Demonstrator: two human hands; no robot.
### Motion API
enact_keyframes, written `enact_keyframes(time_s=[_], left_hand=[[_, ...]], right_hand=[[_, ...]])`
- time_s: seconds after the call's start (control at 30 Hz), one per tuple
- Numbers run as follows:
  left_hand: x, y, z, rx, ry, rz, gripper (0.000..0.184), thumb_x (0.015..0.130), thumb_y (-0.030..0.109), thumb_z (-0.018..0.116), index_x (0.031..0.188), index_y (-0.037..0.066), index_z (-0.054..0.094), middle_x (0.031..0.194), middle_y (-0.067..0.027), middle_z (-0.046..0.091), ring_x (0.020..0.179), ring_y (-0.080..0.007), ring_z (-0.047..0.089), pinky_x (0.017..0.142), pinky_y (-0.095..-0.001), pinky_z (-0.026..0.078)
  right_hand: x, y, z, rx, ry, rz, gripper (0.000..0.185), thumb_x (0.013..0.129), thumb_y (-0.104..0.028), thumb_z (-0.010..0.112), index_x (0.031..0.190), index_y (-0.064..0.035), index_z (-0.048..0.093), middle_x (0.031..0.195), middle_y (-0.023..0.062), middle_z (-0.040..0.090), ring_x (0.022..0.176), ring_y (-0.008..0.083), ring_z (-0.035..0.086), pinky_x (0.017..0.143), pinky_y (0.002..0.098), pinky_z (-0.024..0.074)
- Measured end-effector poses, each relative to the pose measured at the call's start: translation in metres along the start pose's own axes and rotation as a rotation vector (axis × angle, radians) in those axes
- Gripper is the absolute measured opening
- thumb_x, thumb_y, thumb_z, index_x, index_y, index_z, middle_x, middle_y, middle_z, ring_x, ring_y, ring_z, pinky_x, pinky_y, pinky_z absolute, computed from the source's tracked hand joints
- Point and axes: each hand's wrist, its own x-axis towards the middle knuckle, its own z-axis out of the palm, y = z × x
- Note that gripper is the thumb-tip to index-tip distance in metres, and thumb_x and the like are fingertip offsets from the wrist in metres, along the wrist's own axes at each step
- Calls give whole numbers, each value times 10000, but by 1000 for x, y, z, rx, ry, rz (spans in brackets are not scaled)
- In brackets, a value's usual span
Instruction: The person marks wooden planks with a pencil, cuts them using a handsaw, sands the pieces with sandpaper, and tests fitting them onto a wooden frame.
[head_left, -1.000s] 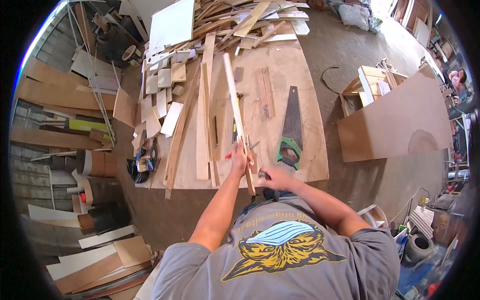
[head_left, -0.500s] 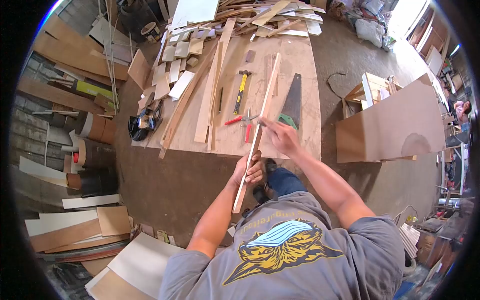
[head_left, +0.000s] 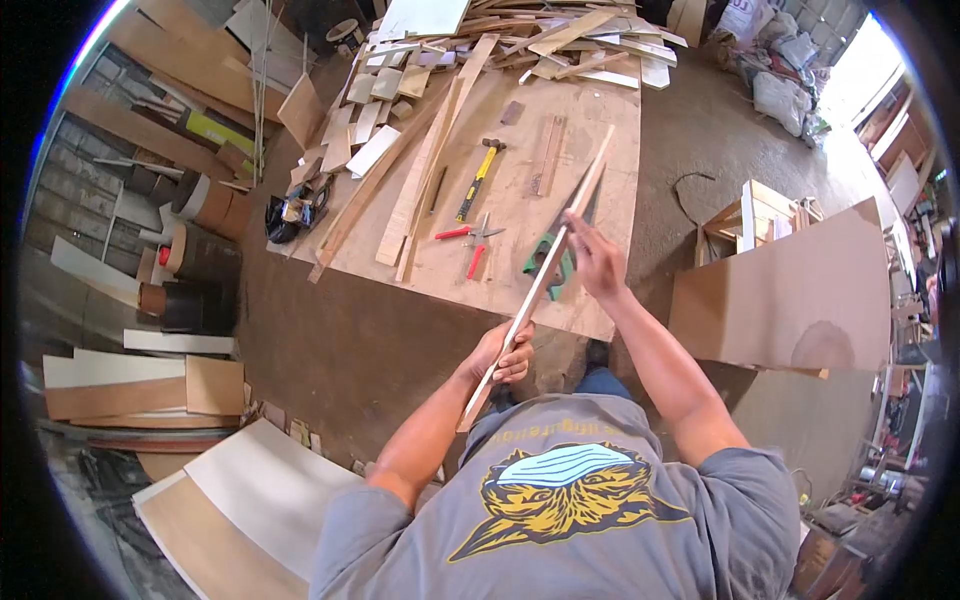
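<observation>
My left hand is wrapped around the lower part of a long, narrow wooden strip, which slants up and away over the workbench. Farther up, the curled fingers of my right hand pinch the strip's edge. Behind it, partly covered, lies a handsaw with a green handle. Left of the saw are red-handled pliers, spread apart, and a yellow and black hammer. A thin dark stick lies beside the hammer.
The plywood workbench carries long boards and a pile of offcuts. A large brown panel leans against a wooden frame on the right. Sheets and boards are stacked at lower left.
My right hand has shifted right, with its fingers more curled on the strip. The strip tilts farther right and now crosses the saw. The whole view has turned slightly.
</observation>
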Motion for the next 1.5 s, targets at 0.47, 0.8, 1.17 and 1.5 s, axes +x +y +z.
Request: enact_keyframes(time_s=[0.47,0.8,1.17,1.5], left_hand=[[114,-65,74,136,204,146,400,1101,407,266,818,162,408,430,18,357,267,-104,360,303,-249,316],[125,-58,13,1116,954,521,463,1079,386,447,1154,-28,640,784,-117,634,771,-157,537,731,-352,477],[3,145,-221,1734,1980,452,482,921,332,693,1266,23,559,1146,-276,622,1104,-418,590,945,-515,474],[-36,151,-293,1616,1342,475,241,982,225,627,1083,21,548,938,-197,669,815,-354,668,687,-482,519]], right_hand=[[-22,148,-76,169,-18,81,533,883,-42,599,1370,-258,632,980,92,728,784,296,700,655,376,558],[-38,61,22,1131,-85,997,229,900,-238,733,891,-31,637,716,-29,543,629,75,492,563,269,402],[29,60,160,845,-9,1106,289,903,-258,682,770,-7,634,654,19,573,588,123,521,552,337,413],[108,58,274,584,-159,1070,315,907,-304,670,824,-2,645,678,51,591,609,152,553,579,362,438]])
